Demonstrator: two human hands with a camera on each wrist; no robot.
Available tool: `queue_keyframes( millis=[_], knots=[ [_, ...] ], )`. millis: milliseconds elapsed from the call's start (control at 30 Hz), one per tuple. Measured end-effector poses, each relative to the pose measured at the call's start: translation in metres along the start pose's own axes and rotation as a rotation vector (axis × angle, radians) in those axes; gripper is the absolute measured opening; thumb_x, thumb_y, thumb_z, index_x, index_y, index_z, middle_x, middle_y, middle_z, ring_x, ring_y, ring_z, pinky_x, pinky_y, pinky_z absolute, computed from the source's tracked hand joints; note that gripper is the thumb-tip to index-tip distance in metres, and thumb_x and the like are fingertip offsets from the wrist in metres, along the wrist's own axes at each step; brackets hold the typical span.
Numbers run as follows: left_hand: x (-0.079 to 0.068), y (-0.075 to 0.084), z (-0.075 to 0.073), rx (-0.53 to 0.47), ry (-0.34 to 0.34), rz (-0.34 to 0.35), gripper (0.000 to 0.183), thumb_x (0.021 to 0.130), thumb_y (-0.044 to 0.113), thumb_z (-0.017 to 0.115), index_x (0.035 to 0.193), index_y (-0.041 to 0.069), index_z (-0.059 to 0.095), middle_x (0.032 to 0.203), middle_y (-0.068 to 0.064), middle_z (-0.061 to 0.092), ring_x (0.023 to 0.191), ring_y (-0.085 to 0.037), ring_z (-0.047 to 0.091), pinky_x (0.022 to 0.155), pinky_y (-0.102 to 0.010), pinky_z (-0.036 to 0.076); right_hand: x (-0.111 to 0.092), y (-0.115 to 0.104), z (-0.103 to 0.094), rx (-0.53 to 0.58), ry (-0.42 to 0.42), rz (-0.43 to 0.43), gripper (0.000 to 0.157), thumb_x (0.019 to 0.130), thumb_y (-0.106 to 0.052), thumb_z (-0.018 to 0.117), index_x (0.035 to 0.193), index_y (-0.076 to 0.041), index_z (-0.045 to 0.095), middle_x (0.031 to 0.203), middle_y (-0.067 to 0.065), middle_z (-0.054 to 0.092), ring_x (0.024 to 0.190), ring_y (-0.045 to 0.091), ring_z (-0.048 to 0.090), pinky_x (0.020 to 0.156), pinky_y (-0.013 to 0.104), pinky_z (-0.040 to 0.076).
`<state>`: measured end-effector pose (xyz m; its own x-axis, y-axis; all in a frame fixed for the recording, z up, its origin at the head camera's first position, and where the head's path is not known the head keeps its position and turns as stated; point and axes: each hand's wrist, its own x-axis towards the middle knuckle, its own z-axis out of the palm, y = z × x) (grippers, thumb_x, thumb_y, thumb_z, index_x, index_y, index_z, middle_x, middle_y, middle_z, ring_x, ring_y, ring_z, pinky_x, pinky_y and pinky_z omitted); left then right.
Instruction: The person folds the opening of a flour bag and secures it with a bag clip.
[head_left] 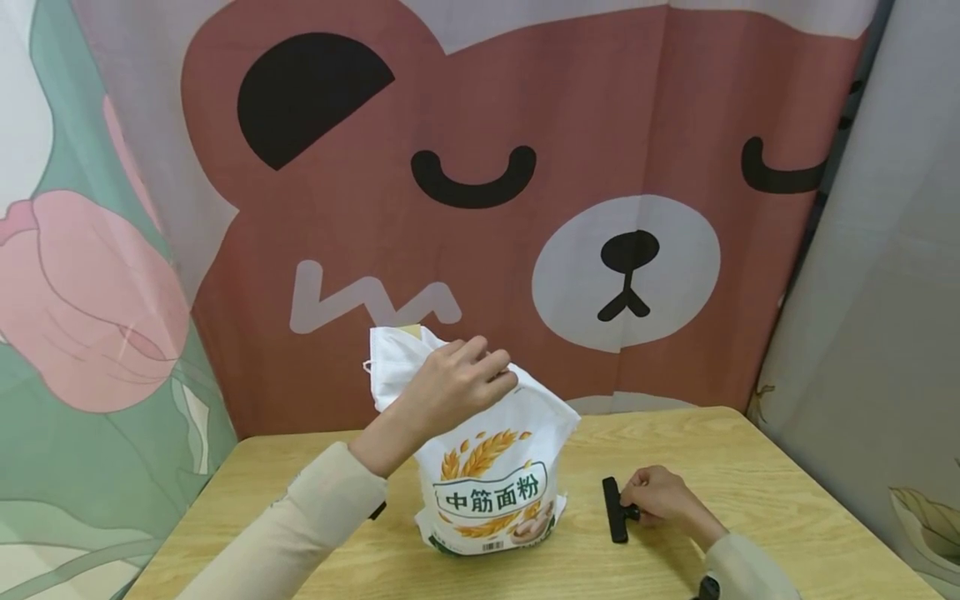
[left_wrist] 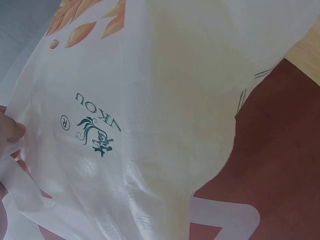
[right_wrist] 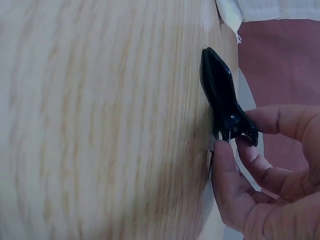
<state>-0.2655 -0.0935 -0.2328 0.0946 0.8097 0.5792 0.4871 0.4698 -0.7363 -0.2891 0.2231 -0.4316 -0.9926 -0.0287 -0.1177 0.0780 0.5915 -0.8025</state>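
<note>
A white bag of flour (head_left: 536, 417), printed with wheat ears and green lettering, stands on the table in the head view. My left hand (head_left: 461, 379) grips its gathered top, which folds over to the left. In the left wrist view the bag (left_wrist: 165, 100) fills most of the picture, with fingertips (left_wrist: 14, 129) on the plastic at the left edge. To the right of the bag, my right hand (head_left: 663, 498) holds a black bag clip (head_left: 615, 510) by its handle end. The right wrist view shows thumb and fingers around the handles of this clip (right_wrist: 218, 85), low over the wood.
The wooden table (head_left: 780, 492) reaches back to a curtain (head_left: 600, 108) with a bear's face. A small black object (head_left: 378, 510) shows partly behind the left forearm, left of the bag. Another curtain (head_left: 862, 333) hangs at the right side.
</note>
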Motion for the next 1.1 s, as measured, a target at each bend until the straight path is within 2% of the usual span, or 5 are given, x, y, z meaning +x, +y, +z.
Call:
queue_keyframes(
  millis=[300,733,1000,1100],
  knots=[
    [0.0,0.002,0.0,-0.004,-0.01,-0.005,0.025,0.087,-0.002,0.039,0.074,0.012,0.055,0.077,0.0,0.05,0.063,-0.016,0.043,0.049,-0.023,0.036,-0.006,0.0,-0.005,0.084,-0.072,-0.01,0.014,0.075,-0.011,0.061,0.081,0.0,0.055,0.072,0.008,0.05,0.052,0.014,0.047,0.052,0.031,0.047],
    [-0.001,0.001,0.001,0.013,0.002,0.001,0.028,0.088,-0.002,0.037,0.075,0.013,0.056,0.076,0.001,0.05,0.063,-0.016,0.044,0.049,-0.023,0.036,-0.002,0.003,-0.009,0.094,-0.139,-0.028,0.029,0.074,-0.016,0.069,0.094,0.004,0.062,0.08,0.005,0.058,0.059,0.013,0.053,0.057,0.03,0.047],
    [-0.001,0.002,0.0,0.023,-0.001,0.0,0.029,0.089,-0.001,0.036,0.075,0.013,0.056,0.078,0.0,0.051,0.064,-0.017,0.043,0.049,-0.023,0.036,-0.003,0.002,-0.012,0.16,-0.221,-0.075,0.03,0.074,-0.017,0.069,0.094,0.005,0.063,0.059,0.002,0.056,0.045,0.007,0.043,0.052,0.027,0.044],
    [0.0,0.002,-0.001,0.024,0.003,0.0,0.029,0.089,-0.001,0.036,0.074,0.013,0.056,0.078,0.0,0.051,0.063,-0.017,0.043,0.049,-0.023,0.036,-0.005,0.001,-0.012,0.149,-0.203,-0.077,0.027,0.074,-0.017,0.069,0.091,0.003,0.064,0.062,0.002,0.057,0.047,0.008,0.045,0.05,0.026,0.044]
  ],
)
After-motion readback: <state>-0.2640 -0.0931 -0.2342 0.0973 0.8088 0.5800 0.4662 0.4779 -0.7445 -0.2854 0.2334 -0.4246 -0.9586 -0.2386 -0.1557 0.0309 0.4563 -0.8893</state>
